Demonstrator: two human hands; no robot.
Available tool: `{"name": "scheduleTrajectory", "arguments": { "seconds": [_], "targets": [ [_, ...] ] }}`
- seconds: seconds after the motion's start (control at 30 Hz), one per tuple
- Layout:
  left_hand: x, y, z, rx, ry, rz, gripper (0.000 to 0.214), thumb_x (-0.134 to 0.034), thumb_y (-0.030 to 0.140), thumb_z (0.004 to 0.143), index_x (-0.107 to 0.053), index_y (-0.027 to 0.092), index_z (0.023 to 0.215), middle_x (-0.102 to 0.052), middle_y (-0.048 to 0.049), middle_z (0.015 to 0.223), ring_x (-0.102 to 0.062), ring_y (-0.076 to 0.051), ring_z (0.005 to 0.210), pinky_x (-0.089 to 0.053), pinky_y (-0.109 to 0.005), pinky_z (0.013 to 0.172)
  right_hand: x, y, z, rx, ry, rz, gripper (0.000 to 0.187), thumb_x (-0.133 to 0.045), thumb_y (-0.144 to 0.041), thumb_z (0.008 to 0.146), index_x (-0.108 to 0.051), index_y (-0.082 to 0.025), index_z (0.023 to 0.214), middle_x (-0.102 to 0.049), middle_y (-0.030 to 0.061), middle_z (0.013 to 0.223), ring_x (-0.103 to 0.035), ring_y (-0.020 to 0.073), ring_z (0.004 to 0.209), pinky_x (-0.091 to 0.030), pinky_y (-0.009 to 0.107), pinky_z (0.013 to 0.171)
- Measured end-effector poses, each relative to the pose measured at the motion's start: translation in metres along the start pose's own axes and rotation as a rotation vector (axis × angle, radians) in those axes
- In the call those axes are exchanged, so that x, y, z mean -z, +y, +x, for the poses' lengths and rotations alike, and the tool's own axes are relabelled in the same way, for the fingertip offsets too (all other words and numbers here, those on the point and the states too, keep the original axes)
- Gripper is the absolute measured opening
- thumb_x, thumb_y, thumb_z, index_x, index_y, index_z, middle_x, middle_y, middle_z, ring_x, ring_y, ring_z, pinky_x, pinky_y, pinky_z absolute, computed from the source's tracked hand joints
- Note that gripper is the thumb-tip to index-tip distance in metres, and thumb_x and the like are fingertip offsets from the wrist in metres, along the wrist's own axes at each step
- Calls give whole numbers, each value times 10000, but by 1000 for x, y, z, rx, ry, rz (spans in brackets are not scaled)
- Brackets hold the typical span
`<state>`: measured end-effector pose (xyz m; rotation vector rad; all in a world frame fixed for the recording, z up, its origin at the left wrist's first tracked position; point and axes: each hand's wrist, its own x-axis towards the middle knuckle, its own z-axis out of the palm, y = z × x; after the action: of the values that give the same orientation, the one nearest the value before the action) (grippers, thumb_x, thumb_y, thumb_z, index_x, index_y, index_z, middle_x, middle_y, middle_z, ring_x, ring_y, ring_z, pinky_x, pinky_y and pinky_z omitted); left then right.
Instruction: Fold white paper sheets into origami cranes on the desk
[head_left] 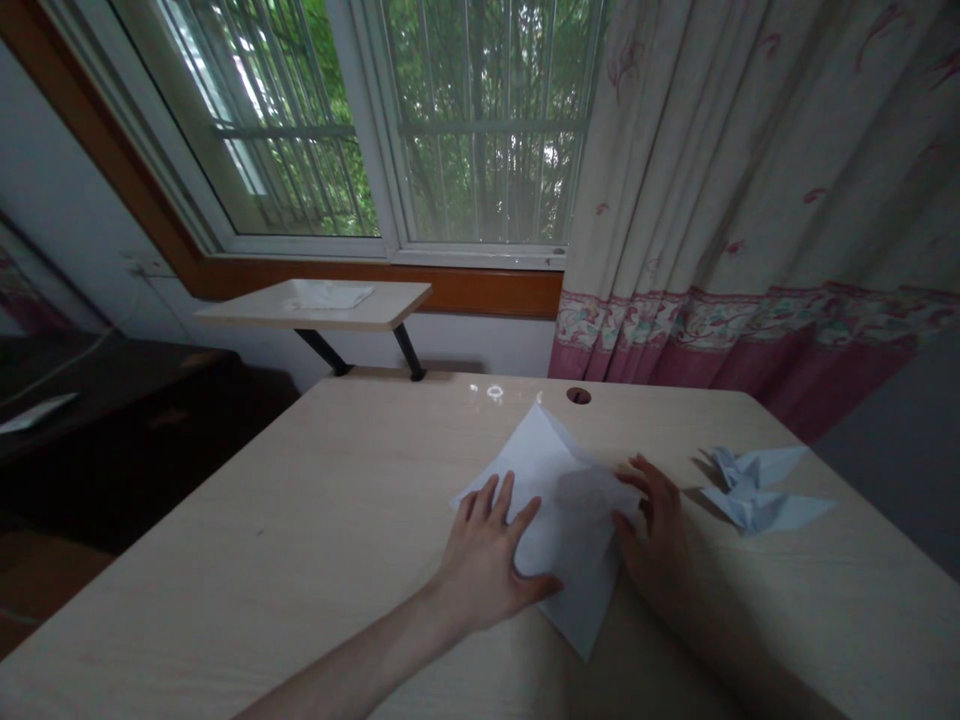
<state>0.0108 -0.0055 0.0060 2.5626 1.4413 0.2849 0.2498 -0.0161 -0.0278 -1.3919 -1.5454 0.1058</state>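
A white sheet of paper [551, 500] lies on the table turned like a diamond, one corner towards me. Its upper right edge looks doubled, as if a layer is folded over. My left hand [487, 555] rests flat on the sheet's left part with fingers spread. At the right corner, my right hand [660, 535] has its curled fingers and thumb on the paper's edge; part of that corner is hidden by the fingers. To the right of this hand lie folded paper cranes [757, 490], pale blue-white, close against each other.
The wooden table [300, 560] reaches to the wall below a barred window [480, 130]. A small raised shelf [247, 308] at the back left holds white paper [330, 294]. A round cable hole [578, 396] sits near the back edge. A curtain [712, 200] hangs behind on the right.
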Motion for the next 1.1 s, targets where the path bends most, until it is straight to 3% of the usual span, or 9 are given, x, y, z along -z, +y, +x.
{"name": "scheduleTrajectory", "arguments": {
  "seconds": [0.2, 0.43, 0.57, 0.7, 0.93, 1.1],
  "targets": [
    [-3, 2, -1, 29, 1, 39, 926, -742, 688, 660, -431, 327, 1455, -291, -166, 1574, -276, -454, 1419, -214, -680, 1101, -6, 8, -5, -46, -90, 80, 786, -511, -178, 841, -150, -303, 1529, -459, 117, 1376, -516, 286, 1189, -494, 537, 946],
    [-6, 0, -1, 44, 35, 54, 895, -733, 682, 680, -439, 333, 1450, -316, -158, 1565, -280, -478, 1409, -235, -706, 1079, -8, 11, -11, 55, -161, 51, 733, -458, -200, 906, -105, -337, 1535, -368, 112, 1455, -426, 305, 1298, -448, 579, 1001],
    [-10, -2, -1, 31, 75, 72, 892, -720, 695, 690, -427, 342, 1455, -323, -160, 1561, -287, -484, 1404, -264, -704, 1063, -7, 8, -10, 113, -147, 41, 677, -468, -234, 932, -151, -319, 1524, -395, 129, 1429, -452, 305, 1280, -496, 537, 956],
    [-14, -5, 0, 19, 106, 92, 864, -696, 712, 707, -435, 355, 1449, -342, -163, 1551, -304, -488, 1394, -286, -706, 1045, -3, 6, -6, 75, -134, 14, 556, -453, -290, 969, -257, -308, 1488, -477, 132, 1352, -537, 287, 1190, -557, 470, 869],
    [-19, -11, 0, -17, 187, 111, 722, -534, 720, 842, -464, 313, 1433, -409, -165, 1512, -364, -459, 1370, -308, -692, 1038, 14, -9, 3, 202, -171, -72, 351, -406, -277, 989, -520, -308, 1321, -532, 78, 1339, -544, 252, 1235, -513, 449, 993],
    [-16, -12, 3, 0, 284, 75, 634, -455, 625, 941, -433, 237, 1442, -424, -140, 1510, -362, -390, 1389, -282, -658, 1091, 21, -13, 1, 266, -284, 11, 354, -438, -232, 982, -524, -315, 1315, -517, 84, 1349, -541, 237, 1247, -525, 413, 986]
  ]
}}
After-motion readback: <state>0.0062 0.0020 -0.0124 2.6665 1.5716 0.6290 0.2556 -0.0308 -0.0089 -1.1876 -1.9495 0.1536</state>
